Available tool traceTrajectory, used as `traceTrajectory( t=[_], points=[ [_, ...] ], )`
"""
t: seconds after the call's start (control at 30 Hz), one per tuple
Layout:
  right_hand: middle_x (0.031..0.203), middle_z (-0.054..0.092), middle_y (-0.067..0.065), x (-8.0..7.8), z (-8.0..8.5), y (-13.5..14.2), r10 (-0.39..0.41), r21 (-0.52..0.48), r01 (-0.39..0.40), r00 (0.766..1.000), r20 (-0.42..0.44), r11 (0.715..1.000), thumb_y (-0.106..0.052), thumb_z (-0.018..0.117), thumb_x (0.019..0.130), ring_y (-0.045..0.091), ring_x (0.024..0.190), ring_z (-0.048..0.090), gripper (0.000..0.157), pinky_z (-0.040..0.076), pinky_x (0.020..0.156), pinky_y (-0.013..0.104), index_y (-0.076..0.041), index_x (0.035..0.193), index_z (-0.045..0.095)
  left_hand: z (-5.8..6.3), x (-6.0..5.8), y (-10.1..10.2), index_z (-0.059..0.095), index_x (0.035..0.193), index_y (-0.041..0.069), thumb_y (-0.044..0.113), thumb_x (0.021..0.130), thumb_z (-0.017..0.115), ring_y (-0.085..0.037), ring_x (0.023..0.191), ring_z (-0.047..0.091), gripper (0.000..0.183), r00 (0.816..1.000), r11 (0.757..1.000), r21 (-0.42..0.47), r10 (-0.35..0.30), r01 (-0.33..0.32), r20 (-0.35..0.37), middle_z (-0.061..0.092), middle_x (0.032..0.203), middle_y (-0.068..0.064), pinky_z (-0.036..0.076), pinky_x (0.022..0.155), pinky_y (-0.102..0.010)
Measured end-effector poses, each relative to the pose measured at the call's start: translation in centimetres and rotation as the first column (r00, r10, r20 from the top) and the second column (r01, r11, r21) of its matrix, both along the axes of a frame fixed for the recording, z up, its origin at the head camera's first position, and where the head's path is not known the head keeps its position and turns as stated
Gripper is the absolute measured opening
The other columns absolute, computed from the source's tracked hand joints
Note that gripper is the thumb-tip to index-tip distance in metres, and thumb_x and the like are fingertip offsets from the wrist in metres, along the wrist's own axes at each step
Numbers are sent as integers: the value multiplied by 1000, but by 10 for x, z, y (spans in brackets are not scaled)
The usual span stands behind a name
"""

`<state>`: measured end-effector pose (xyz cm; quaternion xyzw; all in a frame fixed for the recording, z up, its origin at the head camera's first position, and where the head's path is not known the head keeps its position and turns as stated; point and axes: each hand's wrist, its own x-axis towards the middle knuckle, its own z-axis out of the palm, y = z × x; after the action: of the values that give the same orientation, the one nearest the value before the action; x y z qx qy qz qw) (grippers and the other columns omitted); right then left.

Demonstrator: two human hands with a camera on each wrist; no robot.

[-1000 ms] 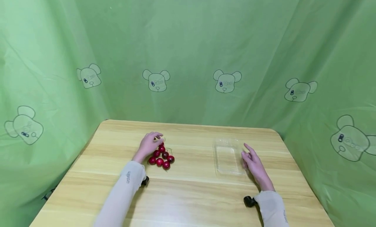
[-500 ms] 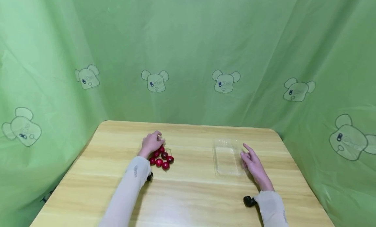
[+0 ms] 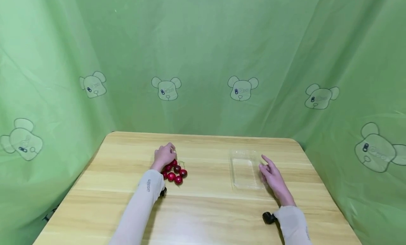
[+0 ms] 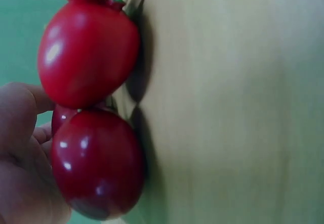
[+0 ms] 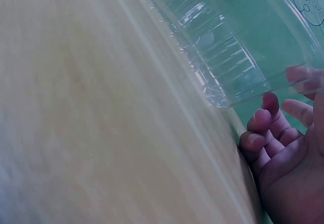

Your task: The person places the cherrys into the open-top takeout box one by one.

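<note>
- Cherries (image 3: 177, 169) clustered on worktop (image 3: 206, 164), left of clear tray (image 3: 233, 172).
- Left hand (image 3: 164, 155) set at their far end; whether one is clamped cannot be told.
- Right hand (image 3: 275, 180): grip kept apart beside tray.
- Light single-fruit pinch advised, neighbours undisturbed.
- Fruit roundish; tray's long axis aligned near-to-far.

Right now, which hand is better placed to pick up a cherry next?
Probably the left hand: it is at the far end of the cherries, whereas the right hand is beside the clear container, well away from them.
</note>
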<state>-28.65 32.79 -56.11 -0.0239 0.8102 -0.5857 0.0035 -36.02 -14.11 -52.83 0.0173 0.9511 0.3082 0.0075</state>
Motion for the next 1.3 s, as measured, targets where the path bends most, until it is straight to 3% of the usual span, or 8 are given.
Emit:
traceTrajectory(
  t=[0.23,0.4,0.6,0.8,1.03,1.3],
  points=[
    [95,58,11,2,1,-2,5,-9,-6,1000,-11,1000,-34,48,111,11,65,52,68,51,57,27,-11,166,15,-3,-2,1,70,115,8,11,95,64,-36,114,60,21,1000,1000,-13,-3,3,-29,73,98,-7,36,110,-55],
    [99,60,11,1,0,-1,-2,-10,2,1000,4,1000,-31,48,111,12,66,53,67,51,58,27,-12,166,15,-8,-2,1,73,108,9,6,91,63,-34,110,62,20,999,1000,0,6,-6,-54,76,104,-7,38,107,-53],
    [101,60,13,-2,-1,1,-11,-21,12,1000,17,1000,-25,47,112,15,66,54,65,52,59,29,-10,166,16,-7,-2,-1,73,109,10,12,95,67,-29,99,65,15,998,999,37,16,-13,-62,77,103,-5,37,109,-53],
    [94,59,12,1,-1,-2,-16,-4,16,1000,1,1000,-29,49,111,12,63,52,65,49,57,26,-12,166,19,-8,-4,-3,73,110,10,7,94,59,-27,96,66,22,998,996,87,29,-23,-61,77,105,-5,36,112,-54],
    [88,58,12,2,-3,-3,-14,2,14,1000,-20,1000,-31,51,110,10,60,50,65,48,55,26,-12,165,22,-7,-6,-3,70,118,5,6,99,57,-22,80,61,23,995,981,192,23,-4,-94,70,97,-10,54,86,-43],
    [86,57,12,2,-1,-4,-14,0,14,999,-39,1000,-30,51,110,12,59,50,65,48,54,28,-9,165,23,3,-4,1,67,128,6,8,99,65,-20,84,64,30,988,970,241,15,22,-153,70,96,-8,56,89,-41]
  ],
)
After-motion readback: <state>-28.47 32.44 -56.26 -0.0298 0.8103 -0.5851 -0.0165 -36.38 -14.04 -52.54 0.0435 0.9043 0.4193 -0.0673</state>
